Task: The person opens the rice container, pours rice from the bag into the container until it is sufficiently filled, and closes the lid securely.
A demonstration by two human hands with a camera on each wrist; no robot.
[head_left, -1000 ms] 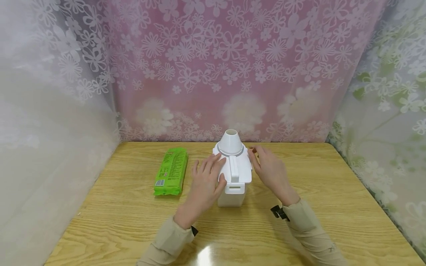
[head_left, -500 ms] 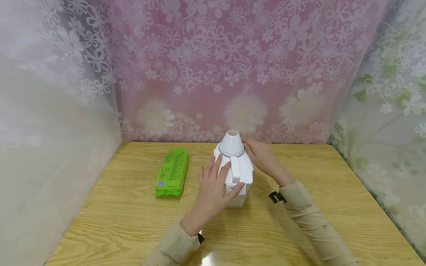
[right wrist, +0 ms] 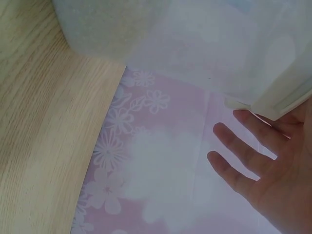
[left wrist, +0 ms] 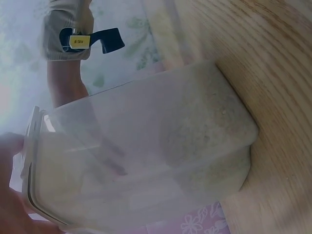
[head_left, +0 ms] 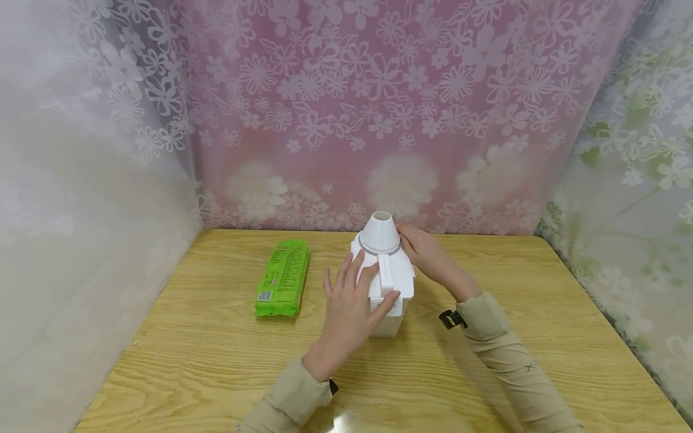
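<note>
A translucent storage box stands upright on the table, pale grainy contents visible in its lower part. Its white lid carries a cone-shaped spout and a raised handle. My left hand rests spread over the lid's left and near edge, its thumb by the front latch. At the far right edge of the lid is my right hand. In the right wrist view its fingers are extended, one fingertip touching a small clip under the rim. The right thumb is hidden.
A bright green packet with printed text lies left of the box on the wooden table. Flowered curtains hang behind the table and along both sides.
My right hand has moved from the lid's right side to its far right edge. The left hand has slid right and forward on the lid, spreading toward the front latch.
</note>
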